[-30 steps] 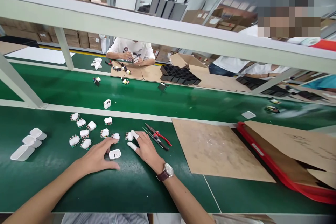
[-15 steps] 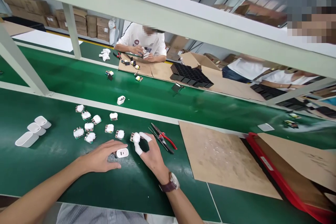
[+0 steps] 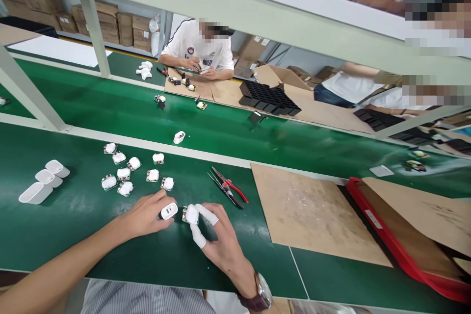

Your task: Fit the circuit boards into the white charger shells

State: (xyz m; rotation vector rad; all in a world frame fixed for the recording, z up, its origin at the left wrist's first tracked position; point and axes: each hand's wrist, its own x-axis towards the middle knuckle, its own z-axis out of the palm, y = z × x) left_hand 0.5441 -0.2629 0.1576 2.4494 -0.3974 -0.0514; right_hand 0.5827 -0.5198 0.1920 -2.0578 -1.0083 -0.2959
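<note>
My left hand [image 3: 145, 216] pinches a white charger shell [image 3: 169, 210] with two port slots, lifted slightly off the green bench [image 3: 91, 235]. Beside it, my right hand [image 3: 217, 240], with white finger cots on thumb and forefinger and a watch on the wrist, grips a white charger insert with a small circuit board [image 3: 191, 214]. The two parts are almost touching. Several more white inserts [image 3: 127, 176] lie scattered just behind my hands.
Three empty white shells [image 3: 44, 184] lie at the left. Red-handled pliers and tweezers [image 3: 228, 190] lie behind my right hand. A cardboard sheet [image 3: 312, 216] and a red tray [image 3: 397, 250] are to the right. A conveyor belt [image 3: 221, 132] carries a white charger [image 3: 179, 137]; other people work across it.
My right hand picked an insert off the bench and drew it toward me. My left hand lifted the white shell and brought it beside the insert. The camera tilted down slightly.
</note>
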